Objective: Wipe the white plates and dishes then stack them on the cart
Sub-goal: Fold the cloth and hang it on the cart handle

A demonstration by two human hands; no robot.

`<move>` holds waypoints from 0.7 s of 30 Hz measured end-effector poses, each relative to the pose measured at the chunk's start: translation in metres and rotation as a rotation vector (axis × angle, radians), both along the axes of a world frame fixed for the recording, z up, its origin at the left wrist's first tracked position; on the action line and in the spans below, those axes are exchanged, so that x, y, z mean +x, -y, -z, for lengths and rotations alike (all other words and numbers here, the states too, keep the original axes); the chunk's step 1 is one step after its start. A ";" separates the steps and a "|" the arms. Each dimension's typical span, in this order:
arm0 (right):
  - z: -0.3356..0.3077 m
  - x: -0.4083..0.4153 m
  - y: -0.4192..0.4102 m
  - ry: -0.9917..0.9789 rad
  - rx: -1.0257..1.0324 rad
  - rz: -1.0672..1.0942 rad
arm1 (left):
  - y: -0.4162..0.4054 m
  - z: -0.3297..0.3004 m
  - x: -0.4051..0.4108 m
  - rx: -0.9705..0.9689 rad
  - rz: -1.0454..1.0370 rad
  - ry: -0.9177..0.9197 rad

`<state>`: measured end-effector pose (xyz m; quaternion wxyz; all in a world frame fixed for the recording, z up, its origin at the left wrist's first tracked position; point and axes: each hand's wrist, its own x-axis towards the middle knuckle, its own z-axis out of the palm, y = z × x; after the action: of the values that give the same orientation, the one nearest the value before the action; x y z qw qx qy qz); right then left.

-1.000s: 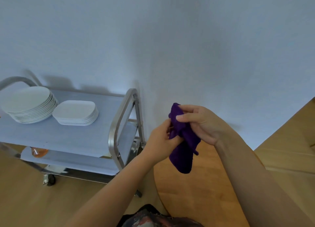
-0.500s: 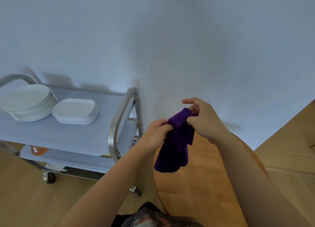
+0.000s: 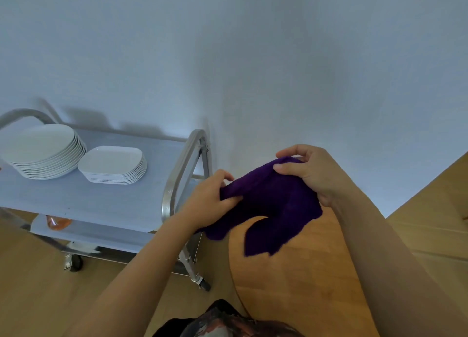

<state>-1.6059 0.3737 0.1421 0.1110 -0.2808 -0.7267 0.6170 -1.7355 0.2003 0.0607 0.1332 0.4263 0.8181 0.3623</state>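
At the bottom edge a piece of dark patterned clothing (image 3: 222,321) shows, and both bare forearms reach up from there. Under the right forearm lies the rounded edge of a light wooden table top (image 3: 298,281), and pale wood flooring (image 3: 38,286) spreads to the left of it.

Above the table, held in the air, is a deep purple terry cloth (image 3: 273,205). The left hand (image 3: 210,202) grips its left end, thumb on the near face and fingers curled behind the fabric. The right hand (image 3: 311,174) pinches the upper right edge, thumb pressed on the near side and fingers wrapped over the top. The cloth is stretched between the two hands and its lower corners hang loose, just over the table edge; whether they brush the wood cannot be told from this angle.

Farther off to the left stands a metal service cart with curved tubular handles (image 3: 177,179) and small castor wheels. On its upper shelf, close to the wall, sit two piles just beside each other: a stack of round white plates (image 3: 43,152) at the left end, and a lower stack of white rounded-rectangular dishes (image 3: 114,164) to its right. Both piles are well apart from the hands. On the lower shelf something small and orange (image 3: 58,221) is partly hidden by the shelf above.

Behind everything rises a plain pale blue-grey wall (image 3: 253,58).
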 end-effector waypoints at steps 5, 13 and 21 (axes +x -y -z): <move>0.009 0.000 -0.002 0.010 0.215 0.063 | 0.015 0.019 -0.009 -0.021 -0.069 -0.158; 0.033 -0.006 -0.026 0.255 0.871 0.063 | 0.007 0.011 -0.023 0.104 -0.357 0.377; 0.064 0.001 -0.033 0.468 0.704 -0.066 | 0.022 -0.015 -0.052 -0.101 -0.155 0.290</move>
<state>-1.6053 0.4066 0.0779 0.0125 -0.3347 -0.9074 0.2539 -1.7872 0.1786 0.0756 0.2427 0.2980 0.8378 0.3877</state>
